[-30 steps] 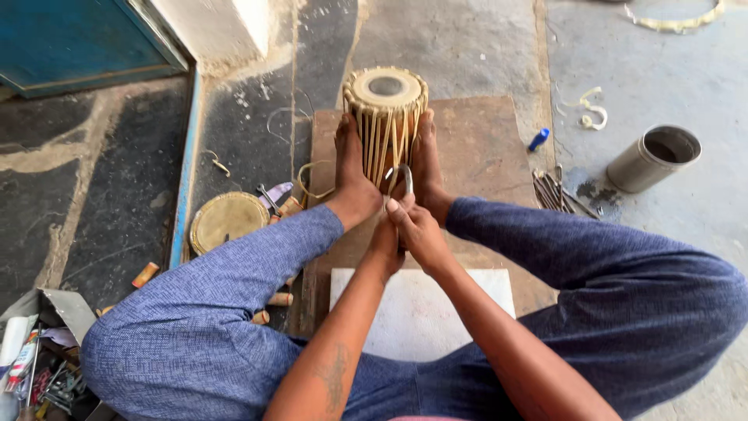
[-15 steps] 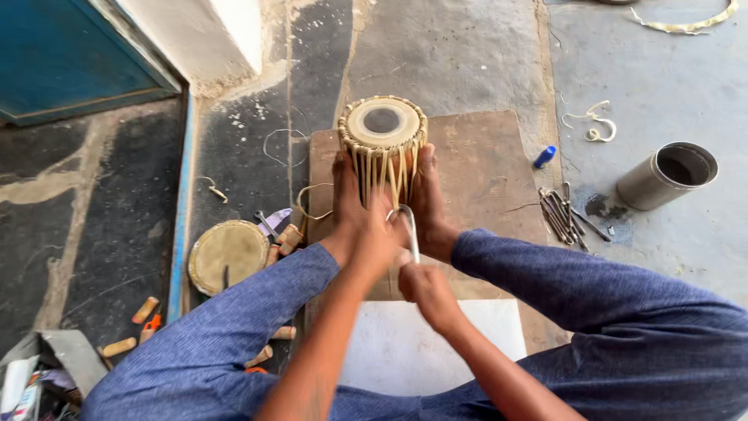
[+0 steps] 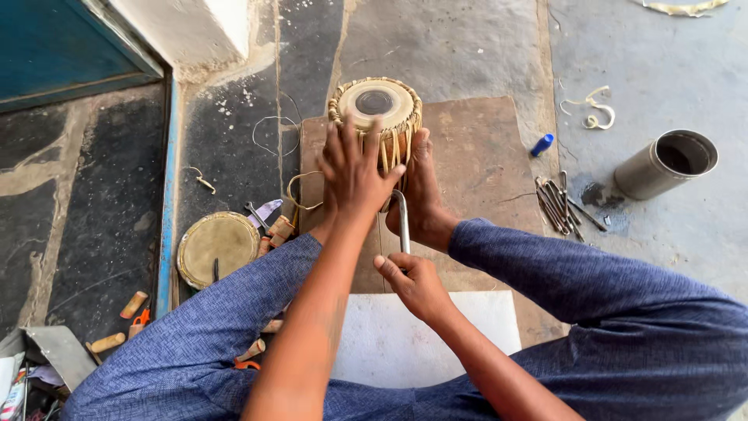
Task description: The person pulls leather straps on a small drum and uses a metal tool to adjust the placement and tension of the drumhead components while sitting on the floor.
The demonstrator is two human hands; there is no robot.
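Your left hand (image 3: 354, 168) lies spread flat on the near side of the drum (image 3: 378, 117), fingers apart, pressing rather than gripping. Your right hand (image 3: 414, 282) is closed tight round the lower end of a metal hook tool (image 3: 403, 222); its bent top sits against the straps low on the drum's side. The drum stands upright on a brown board (image 3: 483, 148), wedged between your two bare feet, the right foot (image 3: 425, 199) touching its flank.

Step in hand, by my read: tightening the lacing, one strap at a time, with the tool pulling toward you while the left hand steadies the shell. Can't tell whether the hook is actually under a strap; the hand and foot hide that spot.

Next move likely calls for a firm straight pull along the tool, the left palm staying planted so the drum doesn't tip, feet keeping the clamp. Watch for the hook slipping off toward your foot.

Around: a loose round drumhead (image 3: 216, 248) left of your knee, wooden pegs (image 3: 134, 304) beyond it, a grey metal can (image 3: 662, 164) on its side to the right, a bunch of metal rods (image 3: 561, 203) near it, a small blue cap (image 3: 542, 144), a white sheet (image 3: 425, 335) under your legs.
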